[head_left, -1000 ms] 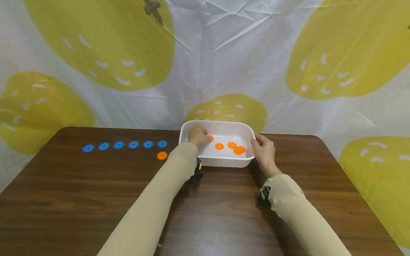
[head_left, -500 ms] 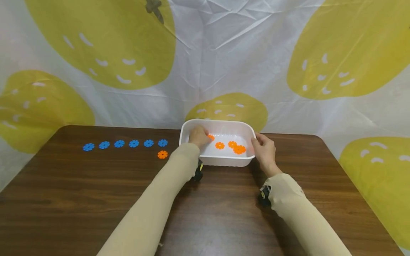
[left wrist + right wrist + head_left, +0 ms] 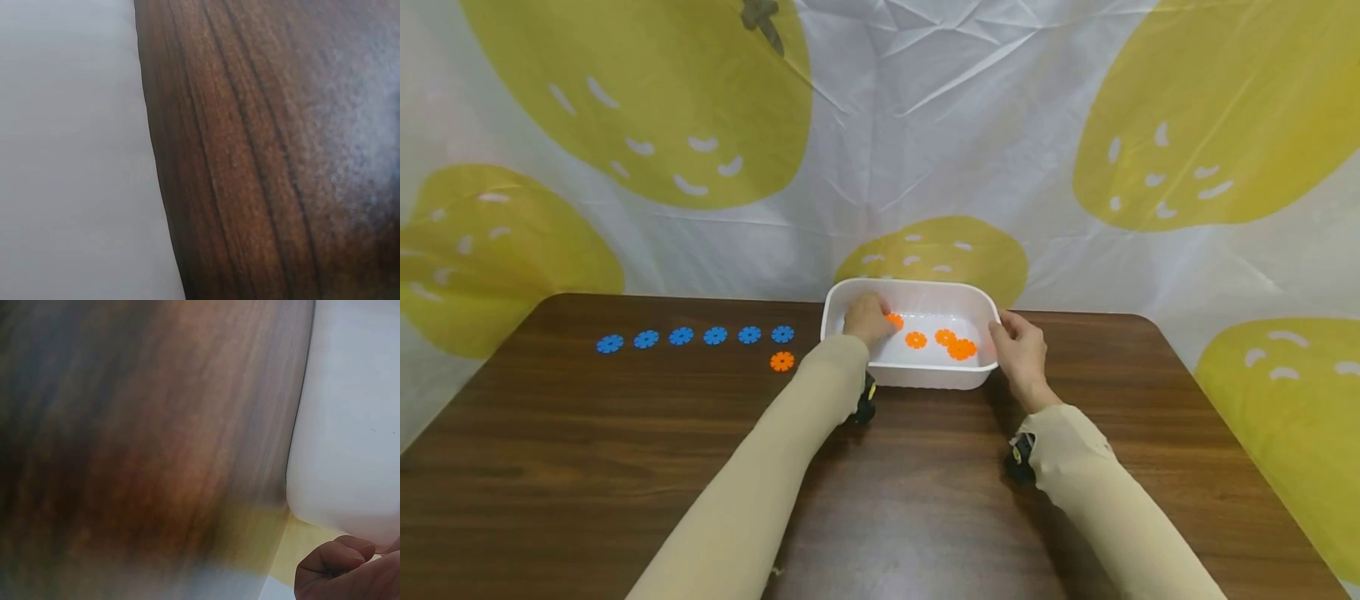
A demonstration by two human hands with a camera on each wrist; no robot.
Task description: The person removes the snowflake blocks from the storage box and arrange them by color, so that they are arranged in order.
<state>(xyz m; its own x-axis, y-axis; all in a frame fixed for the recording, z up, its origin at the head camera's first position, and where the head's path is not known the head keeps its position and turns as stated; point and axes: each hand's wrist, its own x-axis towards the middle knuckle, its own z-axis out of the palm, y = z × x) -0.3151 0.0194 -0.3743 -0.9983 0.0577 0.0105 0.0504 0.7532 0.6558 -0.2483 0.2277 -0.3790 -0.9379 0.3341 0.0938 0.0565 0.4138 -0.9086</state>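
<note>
Showing near the far edge of the desk (image 3: 925, 500), a white tray (image 3: 925, 378) is gripped at its right end by the right hand (image 3: 1021, 352), whose fingers are curled at the rim. Inside the tray, at its left end, the left hand (image 3: 867, 318) is lowered with bent fingers, and an orange disc (image 3: 895, 321) is partly covered by them; whether it is pinched or only touched cannot be told. Another orange piece (image 3: 916, 340) is placed by itself on the tray floor, and farther right an overlapping orange cluster (image 3: 957, 345) is seen. To the left of the tray, six notched blue discs (image 3: 716, 336) are laid out in a row on the desk, and one loose orange disc (image 3: 782, 362) is set just nearer than the rightmost blue one. Behind the desk, white cloth (image 3: 940, 150) printed with yellow shapes is hung.
</note>
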